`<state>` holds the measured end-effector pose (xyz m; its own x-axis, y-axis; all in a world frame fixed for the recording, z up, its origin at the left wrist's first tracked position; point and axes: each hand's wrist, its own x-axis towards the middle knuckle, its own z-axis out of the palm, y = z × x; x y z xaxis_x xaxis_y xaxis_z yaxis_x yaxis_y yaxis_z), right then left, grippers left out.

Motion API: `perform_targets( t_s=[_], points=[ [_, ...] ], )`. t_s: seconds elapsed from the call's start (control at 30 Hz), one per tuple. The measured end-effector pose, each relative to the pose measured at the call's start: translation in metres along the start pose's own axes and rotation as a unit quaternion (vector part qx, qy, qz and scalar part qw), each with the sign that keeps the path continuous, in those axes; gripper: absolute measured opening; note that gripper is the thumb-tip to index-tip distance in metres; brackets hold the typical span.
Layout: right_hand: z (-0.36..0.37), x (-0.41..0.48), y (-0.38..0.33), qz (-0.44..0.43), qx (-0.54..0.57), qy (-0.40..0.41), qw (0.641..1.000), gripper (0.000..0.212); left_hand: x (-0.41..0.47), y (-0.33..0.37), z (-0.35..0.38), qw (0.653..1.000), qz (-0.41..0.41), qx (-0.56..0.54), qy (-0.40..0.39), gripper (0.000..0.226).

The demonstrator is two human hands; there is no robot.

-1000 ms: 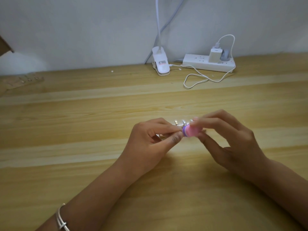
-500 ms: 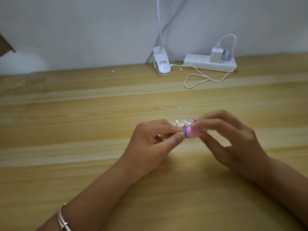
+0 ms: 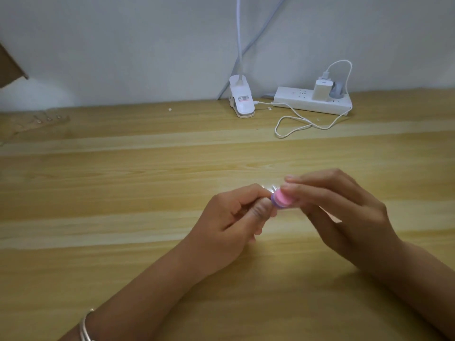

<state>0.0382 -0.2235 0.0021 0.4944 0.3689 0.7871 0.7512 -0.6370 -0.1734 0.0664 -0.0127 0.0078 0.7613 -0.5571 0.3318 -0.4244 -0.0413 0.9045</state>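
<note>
Pink disc (image 3: 283, 198) sits flush against purple disc (image 3: 274, 205), held over the counter (image 3: 123, 193). Right hand (image 3: 344, 212): fingers clamped on pink part. Left hand (image 3: 229, 217): fingers clamped on purple part. Step, judged: twisting the pair together or apart. Next move needs steady, opposed turning.

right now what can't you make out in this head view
Blurred: pink and purple piece pinched between left hand and right hand, ends covered by fingertips; its kind unclear.
Too small: label on the lamp clip.
Cut off by left edge: brown object.
Cut off by bottom edge: bracelet.
All in the head view.
</note>
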Motion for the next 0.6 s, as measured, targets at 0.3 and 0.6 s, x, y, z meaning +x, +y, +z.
perform_targets(
  t_s=[0.3, 0.6],
  points=[
    [0.002, 0.001, -0.008, 0.017, 0.022, 0.007, 1.0, 0.024, -0.001, 0.0, 0.004, 1.0, 0.003, 0.013, -0.004, 0.02],
    [0.005, -0.001, -0.016, 0.015, 0.039, 0.026, 0.999, 0.024, -0.001, -0.001, 0.007, 1.0, -0.001, -0.014, 0.012, 0.022]
  ],
)
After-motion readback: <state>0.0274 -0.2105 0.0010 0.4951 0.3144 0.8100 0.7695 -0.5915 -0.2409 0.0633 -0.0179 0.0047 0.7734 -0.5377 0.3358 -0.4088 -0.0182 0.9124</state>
